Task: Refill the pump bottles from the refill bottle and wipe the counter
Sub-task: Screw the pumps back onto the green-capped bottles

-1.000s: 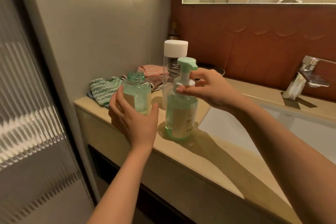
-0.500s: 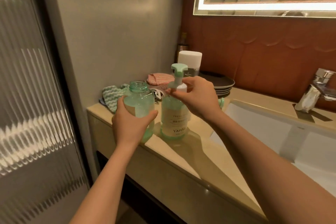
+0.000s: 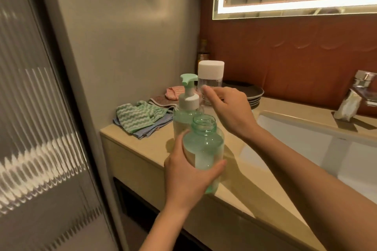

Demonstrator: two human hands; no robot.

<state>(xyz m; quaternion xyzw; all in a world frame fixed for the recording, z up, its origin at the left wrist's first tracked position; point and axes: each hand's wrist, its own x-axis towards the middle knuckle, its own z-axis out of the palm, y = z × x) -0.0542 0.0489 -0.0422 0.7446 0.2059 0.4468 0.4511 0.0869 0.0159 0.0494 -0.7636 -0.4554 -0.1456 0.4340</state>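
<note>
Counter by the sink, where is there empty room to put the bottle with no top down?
Bare counter lies at the front left corner, between the cloths and the edge, and in the front strip between the open bottle in the left hand and the sink. The back is crowded: pump bottle, refill bottle, plates and the right hand.

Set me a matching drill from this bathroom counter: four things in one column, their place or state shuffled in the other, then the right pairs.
Things
1. open-necked green bottle
2. pump bottle
3. white-capped clear bottle
4. striped green cloth

Place or state
A. lies crumpled at the left end of the counter
B. gripped by the left hand
C. stands with its green pump head on
D. stands behind the other bottles, next to the dark plates

Pairs: 1-B, 2-C, 3-D, 4-A
</note>
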